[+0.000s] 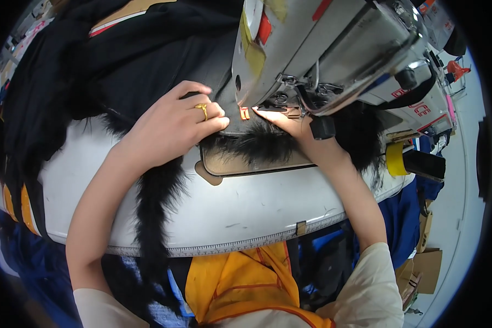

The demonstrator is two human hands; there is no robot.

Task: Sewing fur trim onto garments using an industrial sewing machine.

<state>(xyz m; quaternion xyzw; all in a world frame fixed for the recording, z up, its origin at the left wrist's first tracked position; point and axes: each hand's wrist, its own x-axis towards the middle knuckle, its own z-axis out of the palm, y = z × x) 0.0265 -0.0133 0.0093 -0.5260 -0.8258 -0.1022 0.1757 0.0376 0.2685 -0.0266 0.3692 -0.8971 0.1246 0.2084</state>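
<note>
My left hand (172, 123), a gold ring on one finger, is closed with its fingertips curled into black fabric (147, 65) left of the sewing machine's (317, 49) needle area. My right hand (298, 128) sits under the machine head. One digit stretches left toward a small red piece (245, 113) on the dark fabric; the other fingers are hidden. Fluffy black feather trim (257, 143) runs between my hands along the machine bed's front edge. More trim (153, 208) hangs from beneath my left wrist over the table edge.
A white table (246, 205) carries a ruler strip (257, 239) along its curved front edge. Orange cloth (240, 279) covers my lap. A yellow ring-shaped piece (397, 158) stands right of the machine. Cardboard boxes (425, 268) lie at the lower right, near dark blue cloth (399, 218).
</note>
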